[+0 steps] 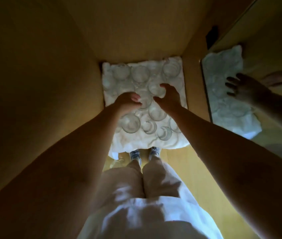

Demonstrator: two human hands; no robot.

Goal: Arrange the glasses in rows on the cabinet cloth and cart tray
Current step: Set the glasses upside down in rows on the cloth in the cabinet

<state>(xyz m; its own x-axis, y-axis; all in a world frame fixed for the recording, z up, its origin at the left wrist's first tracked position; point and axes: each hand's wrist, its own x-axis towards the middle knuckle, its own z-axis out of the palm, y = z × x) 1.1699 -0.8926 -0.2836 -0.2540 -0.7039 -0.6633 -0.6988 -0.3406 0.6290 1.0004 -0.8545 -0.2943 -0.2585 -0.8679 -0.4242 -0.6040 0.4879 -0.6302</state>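
down inside a dim wooden cabinet (136,31), a rumpled white cloth (112,80) covers the shelf, crowded with clear glasses (130,124). the left hand (128,101) curls its fingers round a centre glass (144,102); the right hand (170,98) hooks thumb and fingers round the neighbouring glass (155,90). a glossy panel (223,94) at right mirrors the cloth. yellow floor (188,169) lies below.

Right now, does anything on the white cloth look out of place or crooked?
Yes. The glasses do not form straight rows: the near ones sit staggered, and large and small are mixed. The cloth is rumpled, with an uneven near edge. No break or spill shows.
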